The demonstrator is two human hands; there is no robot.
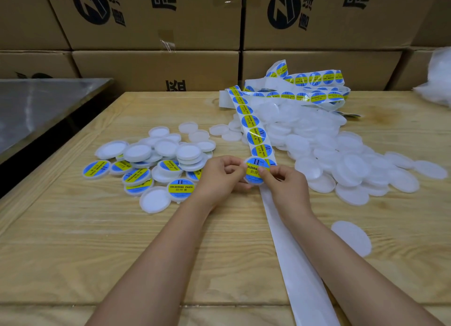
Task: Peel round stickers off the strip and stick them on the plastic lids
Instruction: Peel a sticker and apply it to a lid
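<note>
A white strip (255,130) of round blue-and-yellow stickers runs from a tangle at the back down the wooden table (73,240). Its bare backing (300,264) trails toward me. At the strip's near end, a white plastic lid bearing a sticker (255,172) sits between my hands. My left hand (219,176) holds the lid's left edge with curled fingers. My right hand (284,186) pinches its right side, thumb on the sticker. A pile of plain lids (341,159) lies to the right. Stickered and upturned lids (156,164) lie to the left.
Stacked cardboard boxes (156,20) wall off the back of the table. A metal-topped surface (36,101) stands at the left. One single lid (351,238) lies near my right forearm. A white plastic bag (436,81) shows at the right edge.
</note>
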